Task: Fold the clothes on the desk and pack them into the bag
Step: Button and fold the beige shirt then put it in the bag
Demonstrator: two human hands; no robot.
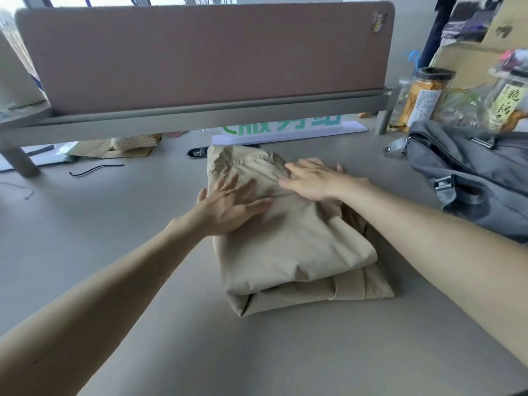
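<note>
Garment: beige trousers (288, 238), folded into a thick stack of several layers, lying mid-bench with the waistband end toward the divider.
Bench: grey top (114, 252); the stack sits flat on it, just left of the bag.
Bag: grey fabric bag (471, 178), slumped on the bench at the right, near the stack but not touching it as far as can be seen; whether its mouth is open cannot be told.
Left hand: left hand (228, 204) lies flat on the upper left of the stack, fingers straight and spread, pressing, gripping nothing.
Right hand: right hand (314, 178) lies flat on the far right of the stack, fingers extended, also pressing only.
Handling: likely light, soft woven cloth with a little body; not fragile, but the layers will probably slide and spring open if lifted by one edge.
Where to hold: best judged as both hands under the two long sides, thumbs on top, clamping all layers together.
Risk: the looser bottom layer at the near edge may droop out on the way to the bag.
</note>
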